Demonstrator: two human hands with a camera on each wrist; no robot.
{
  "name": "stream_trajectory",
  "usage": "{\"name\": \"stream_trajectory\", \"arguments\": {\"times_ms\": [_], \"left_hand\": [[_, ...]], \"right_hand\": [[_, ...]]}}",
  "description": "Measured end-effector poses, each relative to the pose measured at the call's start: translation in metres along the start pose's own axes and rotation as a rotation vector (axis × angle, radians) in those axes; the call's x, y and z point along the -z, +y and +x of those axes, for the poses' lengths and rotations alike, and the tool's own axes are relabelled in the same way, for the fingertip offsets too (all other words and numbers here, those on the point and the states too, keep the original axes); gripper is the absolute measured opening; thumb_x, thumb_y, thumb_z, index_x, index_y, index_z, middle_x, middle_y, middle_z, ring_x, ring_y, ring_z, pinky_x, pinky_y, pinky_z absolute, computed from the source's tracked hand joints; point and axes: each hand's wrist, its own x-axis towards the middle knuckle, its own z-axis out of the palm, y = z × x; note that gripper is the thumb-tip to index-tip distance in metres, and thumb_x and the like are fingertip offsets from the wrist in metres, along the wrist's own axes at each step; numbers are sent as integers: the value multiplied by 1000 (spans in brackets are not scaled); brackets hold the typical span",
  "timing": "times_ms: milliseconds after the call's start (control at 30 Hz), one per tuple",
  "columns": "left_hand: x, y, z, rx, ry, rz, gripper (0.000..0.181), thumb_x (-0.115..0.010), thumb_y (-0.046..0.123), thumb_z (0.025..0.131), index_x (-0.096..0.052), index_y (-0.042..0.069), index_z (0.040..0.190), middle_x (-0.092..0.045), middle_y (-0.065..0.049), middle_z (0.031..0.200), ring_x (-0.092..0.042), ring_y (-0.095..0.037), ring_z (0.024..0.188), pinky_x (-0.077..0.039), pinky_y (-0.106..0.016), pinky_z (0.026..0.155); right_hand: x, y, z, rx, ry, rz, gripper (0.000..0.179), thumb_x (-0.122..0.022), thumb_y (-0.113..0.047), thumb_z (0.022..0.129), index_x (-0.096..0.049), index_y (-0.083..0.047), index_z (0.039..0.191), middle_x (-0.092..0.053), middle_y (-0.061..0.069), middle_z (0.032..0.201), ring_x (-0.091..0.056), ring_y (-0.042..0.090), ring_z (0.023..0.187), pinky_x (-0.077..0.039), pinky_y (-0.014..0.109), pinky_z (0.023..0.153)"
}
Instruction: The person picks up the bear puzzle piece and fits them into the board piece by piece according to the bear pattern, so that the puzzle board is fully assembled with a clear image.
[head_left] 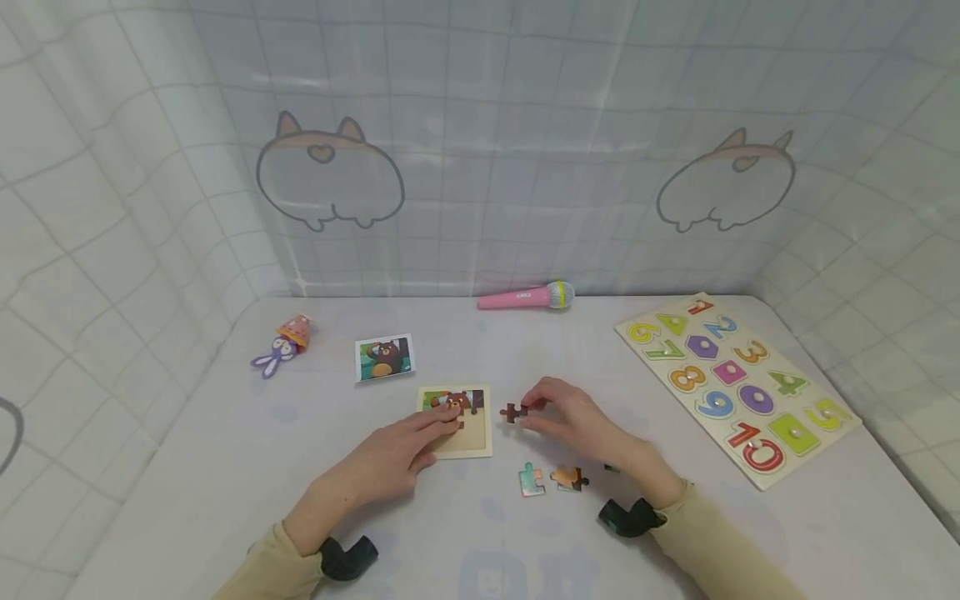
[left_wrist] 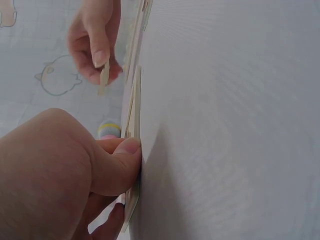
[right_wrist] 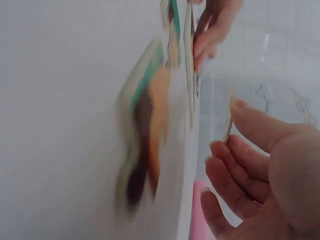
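A square wooden jigsaw tray [head_left: 472, 446] lies on the table, with bear-picture pieces along its upper part and bare wood below. My left hand [head_left: 397, 450] holds the tray, fingers over its left side and thumb [left_wrist: 127, 150] at its near edge. Just right of the tray, my right hand [head_left: 573, 417] pinches a brown puzzle piece [head_left: 513, 412] between thumb and fingers, raised above the table in the right wrist view. Nearer me lie a teal puzzle piece [head_left: 532, 481] and an orange-brown puzzle piece [head_left: 568, 478]. Another piece [head_left: 612, 468] is mostly hidden by the right wrist.
A bear picture card [head_left: 385, 358] lies behind the tray. Farther left is a purple rabbit toy with a pink-and-orange top [head_left: 285, 346]. A pink toy microphone [head_left: 525, 297] lies at the back, and a wooden number board [head_left: 738, 387] on the right.
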Motion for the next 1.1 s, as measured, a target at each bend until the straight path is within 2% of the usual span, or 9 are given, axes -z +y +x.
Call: {"name": "stream_trajectory", "arguments": {"times_ms": [200, 333, 533, 833, 1100], "left_hand": [[0, -1, 0, -11, -8, -4, 51, -60, 13, 99, -48, 16, 149, -38, 2, 160, -41, -24, 144, -40, -47, 114], [1, -1, 0, -20, -4, 3, 51, -60, 12, 99, -48, 15, 149, -38, 1, 160, -42, -25, 143, -41, -49, 113], [1, -1, 1, -6, -10, 1, 52, -60, 13, 99, -48, 16, 149, -39, 0, 159, -43, -26, 142, -42, -49, 112], [3, 1, 1, 6, -10, -10, 51, -60, 12, 98, -49, 14, 148, -41, -3, 158, -44, -29, 141, -42, -50, 112], [3, 4, 0, 73, -16, -48, 57, -61, 13, 98, -40, 16, 151, -46, -10, 153, -48, -33, 138, -42, -53, 111]], "right_hand": [[-17, -10, 16, -19, -7, -38, 21, -71, -24, 94, -67, -11, 110, -65, -4, 104, -60, 13, 98, -54, 34, 88], [-26, -14, 26, 3, 8, -92, 22, -71, -25, 94, -68, -10, 109, -66, -2, 103, -61, 13, 98, -52, 32, 88], [-39, -19, 39, 3, 6, -129, 22, -70, -26, 94, -69, -10, 110, -67, -2, 103, -60, 13, 97, -50, 33, 88], [-49, -19, 40, -2, -18, -165, 23, -70, -28, 94, -68, -11, 111, -62, -1, 111, -58, 12, 95, -48, 34, 88], [-53, -16, 38, 1, -9, -176, 24, -72, -30, 93, -68, -11, 108, -57, -1, 115, -57, 12, 95, -45, 34, 88]]}}
